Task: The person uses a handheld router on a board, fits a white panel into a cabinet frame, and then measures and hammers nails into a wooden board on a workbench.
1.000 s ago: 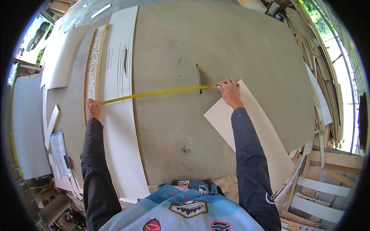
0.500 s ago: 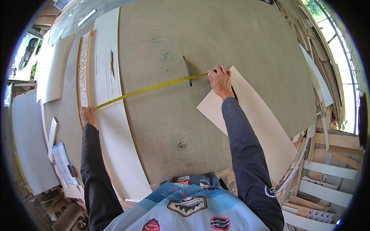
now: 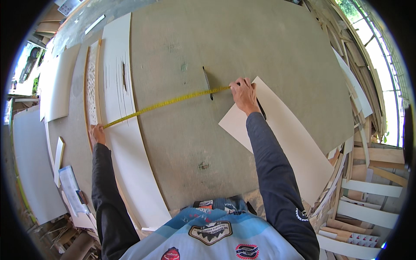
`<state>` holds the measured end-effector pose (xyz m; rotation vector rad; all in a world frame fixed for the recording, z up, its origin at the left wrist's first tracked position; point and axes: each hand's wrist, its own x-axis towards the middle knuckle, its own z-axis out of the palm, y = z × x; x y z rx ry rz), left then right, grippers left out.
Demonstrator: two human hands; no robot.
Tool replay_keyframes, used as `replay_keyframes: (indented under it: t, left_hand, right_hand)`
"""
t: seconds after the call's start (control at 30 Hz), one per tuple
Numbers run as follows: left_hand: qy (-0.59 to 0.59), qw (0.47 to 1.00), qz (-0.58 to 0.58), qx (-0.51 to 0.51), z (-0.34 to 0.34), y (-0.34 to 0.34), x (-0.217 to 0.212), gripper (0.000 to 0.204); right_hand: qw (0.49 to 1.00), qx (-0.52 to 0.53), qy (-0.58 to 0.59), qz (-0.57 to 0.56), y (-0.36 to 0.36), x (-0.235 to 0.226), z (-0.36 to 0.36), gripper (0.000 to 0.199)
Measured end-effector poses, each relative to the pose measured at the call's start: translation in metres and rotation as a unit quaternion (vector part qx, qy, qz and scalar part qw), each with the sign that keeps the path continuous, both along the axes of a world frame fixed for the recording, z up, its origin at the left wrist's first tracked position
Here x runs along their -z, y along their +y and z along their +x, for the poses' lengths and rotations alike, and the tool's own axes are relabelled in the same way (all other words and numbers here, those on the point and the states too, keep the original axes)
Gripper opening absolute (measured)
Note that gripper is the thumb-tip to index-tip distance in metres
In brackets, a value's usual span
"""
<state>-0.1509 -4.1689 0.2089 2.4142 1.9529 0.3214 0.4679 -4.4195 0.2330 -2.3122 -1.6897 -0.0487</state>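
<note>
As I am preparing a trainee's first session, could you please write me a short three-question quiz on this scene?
1. Multiple choice: what stretches between the left hand and the right hand?
A) a rope
B) a yellow measuring tape
C) a wooden batten

2. True or false: the yellow measuring tape lies wholly to the right of the white sheet with dark lines.

3. Fill in the blank: of the two hands, the ____ one is nearer the slim dark tool.

Key: 1. B. 2. False; it crosses that sheet. 3. right.
</note>
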Motion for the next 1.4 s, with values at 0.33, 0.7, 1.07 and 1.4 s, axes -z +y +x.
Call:
replay_keyframes:
  t: [0.33,0.7,1.07,1.4]
  left_hand:
    - [-0.028,0.999,0.032,0.004,-0.006,0.005,0.02,0.01]
    - [-0.261,0.963,-0.022,-0.07,-0.015,-0.02,-0.001,0.011]
    - [-0.488,0.859,-0.102,0.119,0.029,-0.274,-0.08,0.021]
    - [-0.522,0.824,-0.218,-0.01,0.069,-0.511,-0.047,0.039]
  right_hand:
    - [1.0,0.0,-0.001,0.024,-0.001,0.003,-0.001,0.009]
    - [0.995,-0.045,-0.059,0.065,-0.047,-0.095,-0.022,0.019]
    - [0.966,-0.227,0.112,0.05,-0.163,-0.081,-0.204,0.058]
    - [0.953,-0.254,0.162,-0.019,-0.237,-0.012,-0.304,0.057]
